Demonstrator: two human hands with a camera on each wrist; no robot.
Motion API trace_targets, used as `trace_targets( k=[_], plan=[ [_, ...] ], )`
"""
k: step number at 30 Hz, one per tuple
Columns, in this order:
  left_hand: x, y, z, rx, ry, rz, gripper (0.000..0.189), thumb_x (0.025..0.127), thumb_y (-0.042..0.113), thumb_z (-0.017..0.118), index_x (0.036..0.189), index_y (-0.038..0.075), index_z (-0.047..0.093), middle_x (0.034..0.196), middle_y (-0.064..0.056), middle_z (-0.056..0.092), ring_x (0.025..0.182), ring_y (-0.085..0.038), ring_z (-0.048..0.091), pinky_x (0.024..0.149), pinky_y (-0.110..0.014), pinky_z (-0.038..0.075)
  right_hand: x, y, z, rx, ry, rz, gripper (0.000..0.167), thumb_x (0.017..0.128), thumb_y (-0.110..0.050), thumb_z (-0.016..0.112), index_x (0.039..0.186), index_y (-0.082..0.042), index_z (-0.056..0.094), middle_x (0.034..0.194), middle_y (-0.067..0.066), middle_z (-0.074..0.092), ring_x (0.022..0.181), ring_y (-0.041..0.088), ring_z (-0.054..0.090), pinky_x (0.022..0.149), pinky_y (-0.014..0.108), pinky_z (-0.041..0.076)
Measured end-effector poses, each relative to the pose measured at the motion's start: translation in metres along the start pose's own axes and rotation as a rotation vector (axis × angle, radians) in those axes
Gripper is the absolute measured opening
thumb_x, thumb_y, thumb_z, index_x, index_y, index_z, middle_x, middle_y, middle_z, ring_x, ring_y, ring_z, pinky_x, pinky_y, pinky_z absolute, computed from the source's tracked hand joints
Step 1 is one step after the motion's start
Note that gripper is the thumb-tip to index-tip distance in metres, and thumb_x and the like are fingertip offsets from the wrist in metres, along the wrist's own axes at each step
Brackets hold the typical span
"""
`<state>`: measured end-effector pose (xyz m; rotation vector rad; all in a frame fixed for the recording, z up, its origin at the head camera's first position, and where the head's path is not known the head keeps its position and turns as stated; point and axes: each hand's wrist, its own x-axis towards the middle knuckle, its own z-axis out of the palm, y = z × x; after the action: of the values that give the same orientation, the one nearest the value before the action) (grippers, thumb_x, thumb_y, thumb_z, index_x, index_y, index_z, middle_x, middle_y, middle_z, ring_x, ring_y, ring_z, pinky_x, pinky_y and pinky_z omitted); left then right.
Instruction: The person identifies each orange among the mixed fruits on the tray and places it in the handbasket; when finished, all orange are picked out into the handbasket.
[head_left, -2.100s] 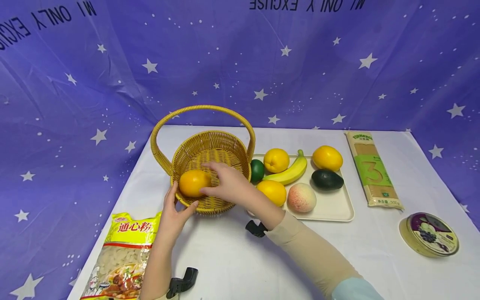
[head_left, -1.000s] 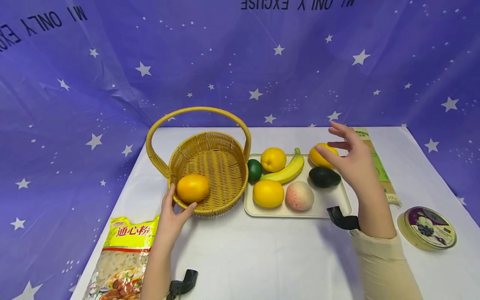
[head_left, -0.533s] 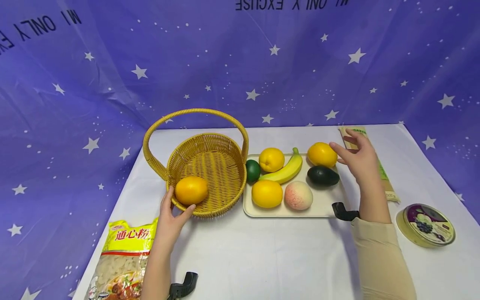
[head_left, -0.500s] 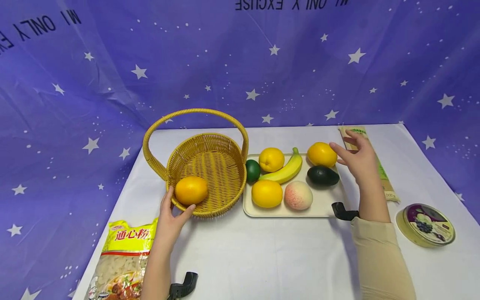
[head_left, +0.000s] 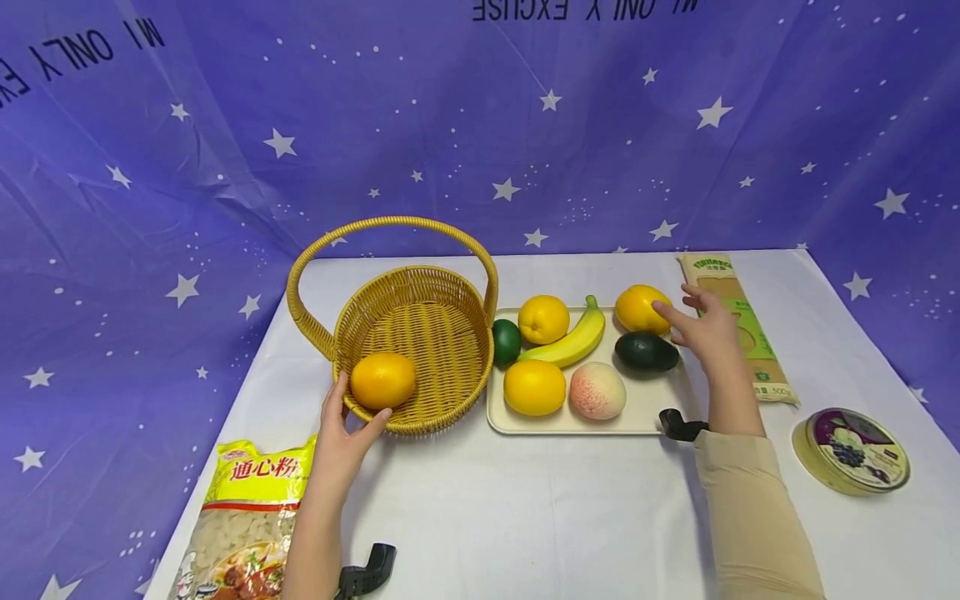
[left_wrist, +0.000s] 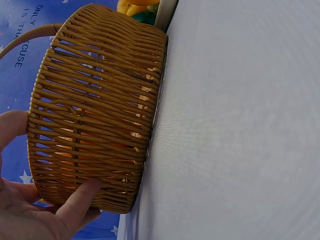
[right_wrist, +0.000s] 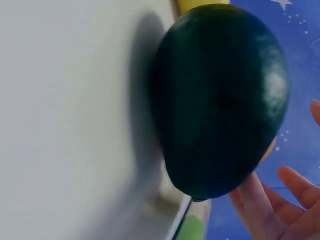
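My left hand (head_left: 345,437) holds the near left side of a yellow wicker basket (head_left: 480,367), thumb and fingers spread along its rim and outer wall (left_wrist: 100,115). An orange-yellow oval fruit (head_left: 383,381) lies inside, beside that hand. At the right, my right hand (head_left: 708,329) hovers with loosely bent fingers apart. Its thumb tip overlaps the right edge of a yellow-orange fruit (head_left: 641,308) at the tray's back right corner; contact cannot be told. A dark green avocado (head_left: 647,352) lies just in front, filling much of the right wrist view (right_wrist: 215,100).
The cream tray (head_left: 652,408) also bears a banana (head_left: 573,342), a peach (head_left: 597,391), two more yellow fruits and a green fruit (head_left: 506,342). A noodle packet (head_left: 738,325) and round tin (head_left: 851,450) lie right. A macaroni bag (head_left: 247,517) lies front left.
My right hand has left the fruit in the basket and moved right to the tray's back right corner, lowering closer to the fruit there. The left hand stays at the basket.
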<state>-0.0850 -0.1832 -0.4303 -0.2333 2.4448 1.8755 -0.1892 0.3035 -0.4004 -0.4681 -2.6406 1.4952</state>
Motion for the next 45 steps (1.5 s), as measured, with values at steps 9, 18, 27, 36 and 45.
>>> trace_targets(
  k=[9,18,27,36,45],
  plan=[
    [0.001,-0.003,-0.001,0.017,0.008,-0.011,0.093,0.091,0.021,0.07,0.157,0.018,0.004,0.16,-0.007,-0.004,0.145,-0.029,0.007,0.113,-0.045,0.021,0.01,0.01,0.009,-0.045,-0.057,0.038,0.095,0.084,-0.059,0.064,0.154,-0.008,0.024,0.151,0.027,0.027,0.118,0.042,0.05,0.078,0.029,0.055],
    [-0.001,0.001,0.0,0.023,0.008,0.003,0.093,0.091,0.02,0.069,0.157,0.016,0.004,0.16,-0.011,-0.004,0.145,-0.033,0.009,0.113,-0.049,0.02,0.014,0.008,0.015,-0.099,-0.097,0.06,0.096,0.084,-0.06,0.063,0.153,-0.005,0.024,0.149,0.031,0.025,0.127,0.046,0.037,0.098,0.053,0.042],
    [-0.002,0.001,-0.001,0.019,0.008,-0.003,0.092,0.092,0.021,0.068,0.157,0.018,0.003,0.16,-0.009,-0.005,0.145,-0.031,0.007,0.113,-0.049,0.022,0.021,0.011,0.02,-0.147,-0.116,0.033,0.101,0.082,-0.064,0.063,0.152,-0.002,0.024,0.147,0.032,0.029,0.131,0.048,0.032,0.106,0.06,0.028],
    [-0.002,0.002,0.0,0.01,0.008,0.006,0.092,0.092,0.021,0.068,0.157,0.017,0.004,0.16,-0.009,-0.004,0.145,-0.031,0.006,0.113,-0.049,0.021,0.02,0.015,0.022,-0.039,-0.065,0.036,0.097,0.082,-0.058,0.068,0.15,0.0,0.029,0.144,0.029,0.036,0.124,0.041,0.04,0.103,0.053,0.036],
    [-0.001,-0.001,0.001,0.013,0.013,0.006,0.092,0.091,0.021,0.069,0.157,0.017,0.005,0.16,-0.009,-0.003,0.145,-0.031,0.007,0.112,-0.05,0.021,0.017,0.006,0.017,0.02,-0.03,0.063,0.093,0.083,-0.054,0.069,0.151,-0.004,0.03,0.14,0.026,0.037,0.1,0.028,0.049,0.069,0.019,0.05]
  ],
)
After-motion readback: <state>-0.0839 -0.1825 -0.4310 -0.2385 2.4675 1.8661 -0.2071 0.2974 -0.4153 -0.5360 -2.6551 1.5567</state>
